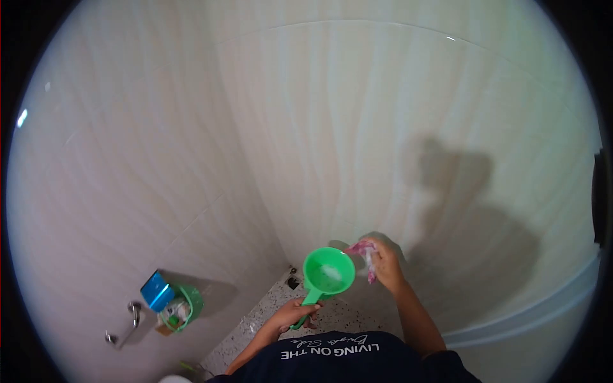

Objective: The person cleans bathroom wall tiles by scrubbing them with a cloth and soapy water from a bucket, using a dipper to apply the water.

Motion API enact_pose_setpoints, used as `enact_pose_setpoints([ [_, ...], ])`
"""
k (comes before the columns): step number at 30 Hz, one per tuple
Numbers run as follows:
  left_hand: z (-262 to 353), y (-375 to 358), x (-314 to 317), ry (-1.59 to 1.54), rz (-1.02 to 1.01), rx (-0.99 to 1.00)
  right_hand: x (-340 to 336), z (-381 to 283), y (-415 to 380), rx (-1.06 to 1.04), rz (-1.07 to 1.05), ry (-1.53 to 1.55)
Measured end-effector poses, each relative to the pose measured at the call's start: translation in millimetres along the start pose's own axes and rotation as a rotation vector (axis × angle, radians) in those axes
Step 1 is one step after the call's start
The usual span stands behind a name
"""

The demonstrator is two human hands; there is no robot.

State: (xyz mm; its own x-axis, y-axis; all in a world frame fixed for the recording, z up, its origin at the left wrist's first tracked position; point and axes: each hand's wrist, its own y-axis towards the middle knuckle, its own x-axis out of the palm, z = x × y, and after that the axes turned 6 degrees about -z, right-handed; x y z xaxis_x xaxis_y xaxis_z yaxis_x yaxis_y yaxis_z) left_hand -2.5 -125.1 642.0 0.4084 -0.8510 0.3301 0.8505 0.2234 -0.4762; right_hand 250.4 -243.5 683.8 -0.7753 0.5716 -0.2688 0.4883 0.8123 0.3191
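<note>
A green plastic dipper point(313, 268) is held by its handle in my left hand point(295, 315), with the fingers wrapped around it. White suds and some liquid show inside its bowl. To the right of the rim, my right hand point(387, 267) grips a pink cloth point(363, 247) that hangs down from the fingers. White foam clings to the cloth. Both hands are in front of my dark shirt point(332, 360), close to the tiled wall point(357, 159).
On the left wall hangs a green basket point(196, 300) with a blue box point(156, 290) and small items. A metal tap point(133, 311) is beside it. Below lies a speckled floor point(255, 313) with a dark drain point(293, 283) in the corner. A white rim point(175, 379) shows at the bottom edge.
</note>
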Motion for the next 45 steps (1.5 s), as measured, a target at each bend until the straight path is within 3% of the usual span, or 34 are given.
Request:
enact_pose_setpoints([
  [1, -2, 2, 0, 0.024, -0.003, -0.011, 14, 5, 9, -0.013, -0.06, 0.013],
  [3, -5, 4, -1, 0.058, -0.008, 0.024, 41, 16, 26, 0.078, -0.392, -0.13],
  [7, -3, 3, 6, 0.124, 0.116, 0.007, 100, 68, 30, -0.118, -0.708, -0.311],
  [9, -14, 10, 0, 0.168, 0.152, -0.023, 119, 95, 23, -0.202, -0.786, -0.893],
  [10, -19, 13, -2, 0.234, 0.152, -0.065, 126, 102, 26, -0.232, -0.811, -0.891],
  [12, -22, 13, -2, 0.193, 0.182, -0.042, 138, 107, 32, 0.11, -1.064, -0.926],
  [14, -25, 15, -1, 0.109, 0.171, -0.065, 144, 134, 28, 0.092, -1.076, -0.866],
  [16, -22, 13, 3, 0.091, 0.206, -0.033, 146, 142, 26, 0.101, -0.972, -0.848],
  [18, -18, 10, 8, 0.077, 0.24, -0.001, 138, 110, 33, 0.104, -1.002, -0.861],
  [21, -22, 8, 11, 0.015, 0.254, 0.008, 119, 88, 42, -0.055, -0.826, -0.383],
  [22, -26, 8, 12, -0.002, 0.266, -0.008, 117, 95, 45, -0.067, -0.841, -0.389],
  [24, -30, 7, 14, -0.03, 0.295, -0.019, 114, 104, 51, 0.189, -0.71, 0.361],
  [25, -31, 5, 15, -0.075, 0.294, -0.006, 91, 53, 61, 0.559, -0.765, 0.411],
  [26, -33, 2, 17, -0.119, 0.295, 0.005, 92, 56, 64, 0.558, -0.788, 0.413],
  [28, -31, -7, 26, -0.144, 0.398, -0.003, 94, 63, 69, 0.455, -0.467, 0.85],
  [30, -35, -18, 15, -0.17, 0.482, 0.002, 88, 83, 87, 0.529, -0.557, 0.833],
  [32, -49, -27, -6, -0.231, 0.534, 0.003, 106, 106, 112, 0.789, -0.647, 1.36],
  [33, -41, -34, -1, -0.237, 0.562, 0.03, 110, 95, 125, 0.757, -0.464, 1.32],
  [34, -46, -40, -10, -0.233, 0.575, 0.051, 123, 89, 136, 0.741, -0.486, 1.321],
  [36, -56, -51, -30, -0.296, 0.612, 0.049, 147, 56, 155, 0.782, -0.242, 1.43],
  [39, -61, -74, -56, -0.302, 0.607, 0.084, 186, 28, 216, 0.381, -0.59, 1.413],
  [41, -59, -89, -69, -0.325, 0.628, 0.106, 219, -30, 263, 0.284, -0.427, 1.318],
  [45, -49, -108, -93, -0.359, 0.633, 0.148, 256, -174, 332, -0.171, -0.226, 0.997],
])
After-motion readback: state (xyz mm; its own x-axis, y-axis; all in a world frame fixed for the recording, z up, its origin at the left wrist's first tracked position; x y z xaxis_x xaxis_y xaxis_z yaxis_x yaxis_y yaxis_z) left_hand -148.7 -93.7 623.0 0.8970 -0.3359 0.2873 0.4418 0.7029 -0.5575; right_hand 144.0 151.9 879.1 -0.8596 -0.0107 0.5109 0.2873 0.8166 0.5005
